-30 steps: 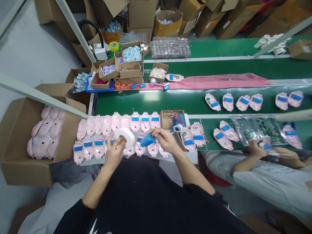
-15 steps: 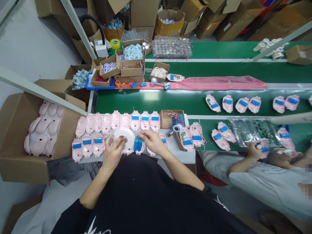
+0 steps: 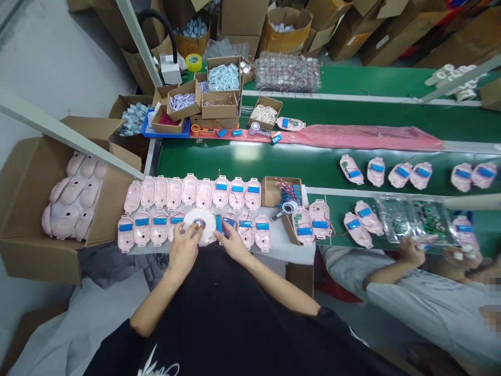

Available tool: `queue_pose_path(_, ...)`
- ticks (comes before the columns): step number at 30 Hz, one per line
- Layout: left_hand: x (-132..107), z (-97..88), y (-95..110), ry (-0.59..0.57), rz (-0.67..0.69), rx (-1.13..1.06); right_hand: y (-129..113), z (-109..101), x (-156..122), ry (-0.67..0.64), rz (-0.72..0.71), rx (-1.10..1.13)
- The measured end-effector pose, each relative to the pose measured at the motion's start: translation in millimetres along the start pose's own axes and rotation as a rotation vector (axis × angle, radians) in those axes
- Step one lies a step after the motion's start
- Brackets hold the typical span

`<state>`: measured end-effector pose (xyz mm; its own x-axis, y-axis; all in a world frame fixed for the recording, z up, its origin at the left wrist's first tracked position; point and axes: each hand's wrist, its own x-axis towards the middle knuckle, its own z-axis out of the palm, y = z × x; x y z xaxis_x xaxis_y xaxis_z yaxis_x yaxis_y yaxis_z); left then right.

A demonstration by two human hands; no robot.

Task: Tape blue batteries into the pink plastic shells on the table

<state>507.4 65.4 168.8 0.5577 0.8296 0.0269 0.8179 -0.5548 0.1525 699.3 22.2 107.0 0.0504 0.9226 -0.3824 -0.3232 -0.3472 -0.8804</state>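
Observation:
My left hand (image 3: 185,249) grips a white roll of tape (image 3: 207,223), its fingers hooked into the centre hole. At the roll's right edge is an upright blue cylindrical battery (image 3: 218,223), held by my right hand (image 3: 234,243) between thumb and fingers. Whether a second battery is in that hand, I cannot tell. Beneath and around both hands, pink plastic shells (image 3: 190,189) lie in two rows; several of them hold a blue battery with thin wires. The roll and my hands partly cover the front row.
Right of the rows stand a small carton (image 3: 270,192) of wired batteries and a handheld fan part (image 3: 288,208). A large carton (image 3: 23,235) of pink shells is at left. Beyond runs a green conveyor (image 3: 313,156). A co-worker's hands (image 3: 410,251) work at far right.
My right hand has dropped from the batteries' top ends to lower beside the roll. Two upright batteries showed together before; one upright battery shows now. The whole view has shifted slightly.

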Motion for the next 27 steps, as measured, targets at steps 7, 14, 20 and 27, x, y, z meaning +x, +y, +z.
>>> queue_pose_path(7, 16.6, -9.9, 2.3, -0.028, 0.006, 0.048, -29.8, -12.5, 22.0, -0.144, 0.081, 0.146)
queue_pose_path(14, 23.7, 3.3, 11.2, -0.015, -0.037, -0.032, -2.4, 30.7, 27.3, 0.201, -0.066, 0.411)
queue_pose_path(20, 5.0, 22.2, -23.8, -0.096, -0.052, -0.086, 12.6, -20.6, 123.0, 0.379, -0.086, 0.206)
queue_pose_path(27, -41.8, 28.4, -77.1, -0.099, -0.261, -0.044, 35.5, -45.3, 233.7, 0.020, -0.039, -1.030)
